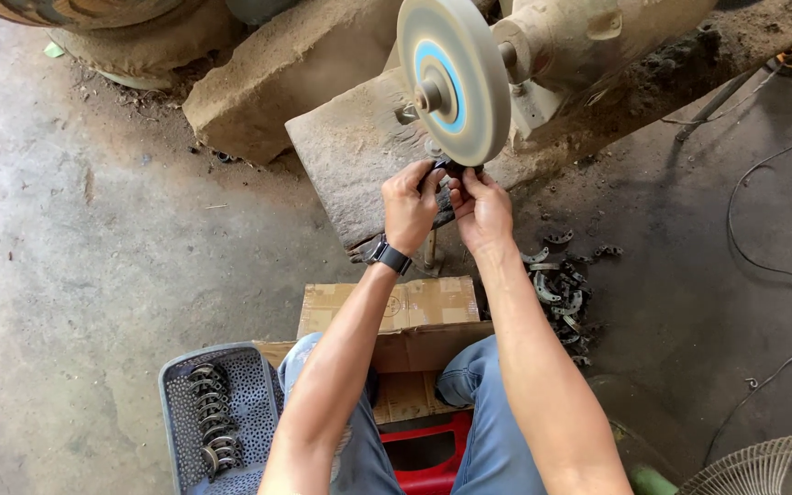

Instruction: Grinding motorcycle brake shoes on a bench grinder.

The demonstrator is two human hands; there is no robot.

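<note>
Presently, part: small dark metal piece (pixel 448 169), under the buffing wheel (pixel 452 75).
Grips: left hand (pixel 410 203) and right hand (pixel 482 207) both pinch it.
Handling: likely stiff, light; hold by ends.

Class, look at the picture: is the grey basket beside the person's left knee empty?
No. The grey basket holds a row of curved metal pieces stacked along its left side.

A stained grey concrete floor (pixel 75 247) spreads left of the fingers. Above and left of them lie rough stone blocks (pixel 277 73). To their right a black cable (pixel 781 275) loops over the floor, with a fan guard (pixel 772 467) far below right.
</note>
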